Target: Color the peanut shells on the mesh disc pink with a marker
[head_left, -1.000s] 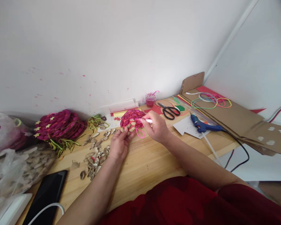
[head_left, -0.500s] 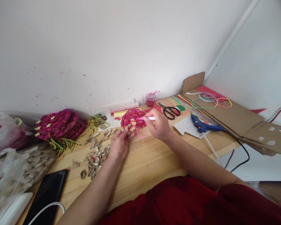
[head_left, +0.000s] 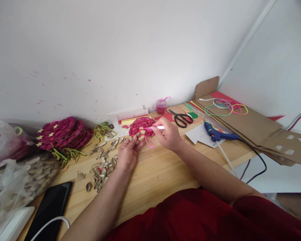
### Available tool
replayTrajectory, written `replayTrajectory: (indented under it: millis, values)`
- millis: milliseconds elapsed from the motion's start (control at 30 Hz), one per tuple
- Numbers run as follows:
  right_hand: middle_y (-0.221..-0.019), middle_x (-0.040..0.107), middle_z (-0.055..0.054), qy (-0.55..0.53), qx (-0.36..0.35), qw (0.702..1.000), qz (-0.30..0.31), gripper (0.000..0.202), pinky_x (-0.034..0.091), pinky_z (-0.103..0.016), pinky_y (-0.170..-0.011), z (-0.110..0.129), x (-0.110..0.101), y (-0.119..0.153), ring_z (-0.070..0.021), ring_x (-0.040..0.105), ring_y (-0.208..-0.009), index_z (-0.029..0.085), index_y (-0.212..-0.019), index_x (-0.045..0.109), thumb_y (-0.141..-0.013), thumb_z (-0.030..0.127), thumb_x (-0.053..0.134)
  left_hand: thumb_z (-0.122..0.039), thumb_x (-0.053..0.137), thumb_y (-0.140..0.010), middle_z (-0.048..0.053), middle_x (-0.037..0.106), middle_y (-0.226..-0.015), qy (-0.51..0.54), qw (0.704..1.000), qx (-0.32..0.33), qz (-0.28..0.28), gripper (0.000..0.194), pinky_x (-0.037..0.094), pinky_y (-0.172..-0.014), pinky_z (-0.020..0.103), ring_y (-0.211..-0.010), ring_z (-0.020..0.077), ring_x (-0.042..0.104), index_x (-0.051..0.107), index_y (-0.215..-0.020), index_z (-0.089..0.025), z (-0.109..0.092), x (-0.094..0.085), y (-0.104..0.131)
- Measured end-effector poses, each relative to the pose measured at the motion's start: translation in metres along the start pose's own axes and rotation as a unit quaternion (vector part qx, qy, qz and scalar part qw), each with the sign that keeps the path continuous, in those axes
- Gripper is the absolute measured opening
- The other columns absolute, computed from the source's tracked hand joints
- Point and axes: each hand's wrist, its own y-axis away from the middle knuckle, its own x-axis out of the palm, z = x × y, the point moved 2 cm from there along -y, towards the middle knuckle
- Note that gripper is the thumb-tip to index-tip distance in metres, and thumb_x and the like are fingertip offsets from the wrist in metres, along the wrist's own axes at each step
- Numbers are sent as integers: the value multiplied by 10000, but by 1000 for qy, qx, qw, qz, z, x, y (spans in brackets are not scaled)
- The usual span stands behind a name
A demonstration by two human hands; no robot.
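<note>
A round magenta piece [head_left: 137, 124] with a glossy, bumpy surface and a pink cord loop [head_left: 150, 142] lies on the wooden table. My left hand [head_left: 129, 150] grips its lower left edge, fingers pressed together there. In my right hand [head_left: 167, 134] is a brush [head_left: 160, 127] with a white handle, pinched between thumb and fingers. The brush's pink tip touches the piece near some pale shells on its lower part. Behind it stands a small clear cup [head_left: 161, 106] of pink liquid with a pink-stained rim.
Loose shells [head_left: 99, 169] lie left of my left hand, near stacked magenta discs [head_left: 62, 134], a bag of shells [head_left: 37, 177] and a black phone [head_left: 51, 211]. Rightward are black-handled scissors [head_left: 180, 118], a blue glue gun [head_left: 217, 134] with a cord and cardboard [head_left: 253, 125].
The brush in my right hand has shifted slightly left over the magenta piece. My left hand keeps its hold; the whole view has moved very slightly.
</note>
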Motion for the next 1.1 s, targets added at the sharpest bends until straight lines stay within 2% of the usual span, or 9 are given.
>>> replayTrajectory:
  millis: [200,433,533,700,833,933,1100]
  values:
    - [-787,662,-22,15,-9,1000,-17,156,478,-322,-679,-1,-1,0,-173,622,-730,234,-862,553,-994,307,594,-98,793,-827,99,824,-1001,-1,1000,2,3,52,638,-700,234,-751,132,755,771,-862,-130,0,1,1]
    - [-778,669,-43,49,-43,998,-21,154,489,-368,-745,-2,0,0,-219,612,-818,240,-844,559,-983,281,612,-119,829,-804,98,824,-996,-6,1000,10,11,82,638,-718,249,-803,156,772,761,-844,-138,2,0,0]
    - [-764,661,-41,56,-39,997,-34,149,489,-373,-743,-1,-2,0,-219,601,-800,240,-843,557,-980,267,611,-138,845,-796,93,824,-987,-6,1000,14,7,103,634,-736,259,-783,149,767,763,-858,-139,4,-2,-1]
    - [-770,672,-45,51,-35,998,-8,152,488,-390,-758,-2,-1,-1,-233,610,-835,246,-834,565,-969,292,617,-189,892,-759,94,825,-989,-13,999,24,19,175,634,-756,276,-790,156,767,768,-874,-144,5,-3,-1]
    - [-783,686,-53,73,-34,996,-27,136,482,-409,-786,-5,-3,-1,-243,610,-845,243,-832,570,-952,265,631,-199,918,-726,105,825,-1033,-9,999,27,21,207,636,-743,265,-808,158,768,769,-858,-140,5,-2,0]
    - [-801,697,-57,68,-37,997,-20,125,477,-412,-795,-5,-3,-1,-244,615,-853,239,-836,585,-949,259,633,-211,923,-722,104,825,-1031,-11,999,30,22,235,636,-747,266,-804,155,764,779,-893,-139,5,-3,1]
    - [-807,703,-57,75,-22,997,-9,125,466,-425,-815,-7,-2,-1,-246,617,-859,237,-838,599,-947,283,640,-248,940,-707,88,823,-969,-21,999,40,20,265,629,-749,275,-763,147,747,771,-884,-146,7,-5,-1]
